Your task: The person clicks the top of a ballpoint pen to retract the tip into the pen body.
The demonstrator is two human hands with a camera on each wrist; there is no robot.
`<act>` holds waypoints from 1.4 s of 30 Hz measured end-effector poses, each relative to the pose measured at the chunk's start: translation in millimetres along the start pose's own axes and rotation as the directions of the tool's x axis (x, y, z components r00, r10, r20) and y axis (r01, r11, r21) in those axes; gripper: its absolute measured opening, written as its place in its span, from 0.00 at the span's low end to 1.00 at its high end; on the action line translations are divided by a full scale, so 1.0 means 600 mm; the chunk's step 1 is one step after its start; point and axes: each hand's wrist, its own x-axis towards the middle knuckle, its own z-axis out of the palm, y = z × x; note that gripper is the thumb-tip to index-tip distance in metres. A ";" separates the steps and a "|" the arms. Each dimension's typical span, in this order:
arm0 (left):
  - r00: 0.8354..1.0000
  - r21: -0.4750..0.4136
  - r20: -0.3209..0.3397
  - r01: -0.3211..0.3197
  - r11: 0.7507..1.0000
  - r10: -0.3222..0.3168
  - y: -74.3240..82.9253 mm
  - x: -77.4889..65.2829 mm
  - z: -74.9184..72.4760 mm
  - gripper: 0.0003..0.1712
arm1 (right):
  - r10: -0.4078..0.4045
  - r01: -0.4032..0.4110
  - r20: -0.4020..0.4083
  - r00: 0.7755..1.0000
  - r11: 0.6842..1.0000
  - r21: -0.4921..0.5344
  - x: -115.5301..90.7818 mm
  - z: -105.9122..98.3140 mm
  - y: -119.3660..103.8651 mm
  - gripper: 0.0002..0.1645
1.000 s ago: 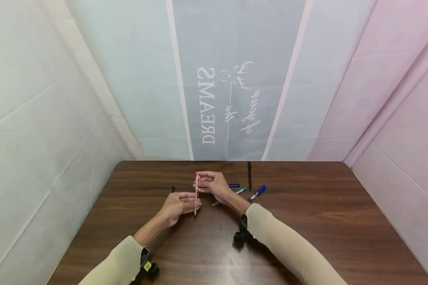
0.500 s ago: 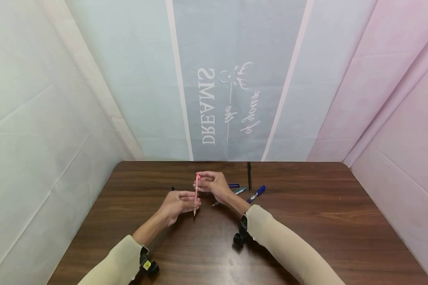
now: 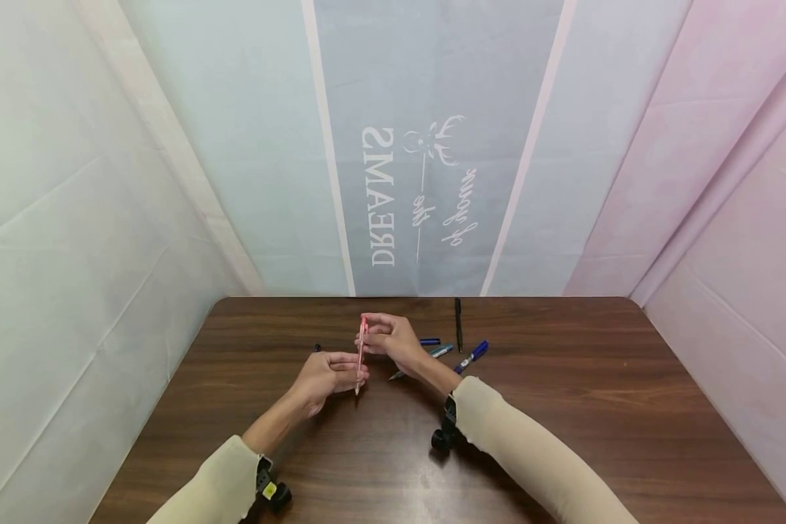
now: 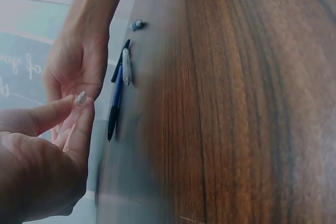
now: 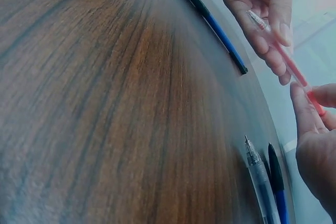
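Note:
A clear pen with pink-red parts [image 3: 362,349] stands nearly upright above the table, held by both hands. My left hand [image 3: 327,377] pinches its lower part between thumb and fingers. At the pink upper end, my right hand [image 3: 393,340] grips it with thumb and fingertips. In the right wrist view the pen's clear, pointed end [image 5: 257,20] sticks out past the left fingers. The left wrist view shows only that tip [image 4: 81,97] between the fingertips; the rest of the pen is mostly hidden there.
On the wooden table [image 3: 563,437], a black pen [image 3: 458,325], a blue-capped pen [image 3: 474,354], a teal pen [image 3: 442,351] and a blue pen [image 3: 430,341] lie near the right hand. Another blue pen [image 5: 215,29] lies behind the left hand. Fabric walls surround the table.
Both hands stay almost in place, still holding the pen. The pen's lower end looks very slightly higher than before. The loose pens have not moved.

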 end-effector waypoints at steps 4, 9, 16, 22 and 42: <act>1.000 0.010 0.012 -0.003 1.000 0.003 0.000 -0.002 -0.004 0.21 | 0.001 -0.001 0.009 1.000 1.000 -0.010 -0.001 0.000 0.001 0.33; 1.000 0.026 0.017 0.004 1.000 -0.005 -0.001 -0.007 -0.009 0.21 | 0.009 -0.009 0.008 1.000 1.000 -0.008 -0.004 0.002 0.006 0.34; 1.000 0.050 0.013 -0.006 0.999 0.005 -0.004 -0.012 -0.019 0.21 | -0.007 0.008 0.014 1.000 1.000 -0.030 -0.004 0.009 0.012 0.35; 1.000 0.084 0.017 -0.025 0.996 0.024 -0.008 -0.015 -0.027 0.21 | -0.008 0.009 0.012 1.000 0.999 -0.035 -0.003 0.015 0.016 0.36; 0.993 0.241 -0.105 -0.032 0.970 0.059 -0.018 -0.030 -0.038 0.18 | 0.006 -0.007 -0.015 1.000 0.999 -0.046 -0.003 0.048 0.022 0.35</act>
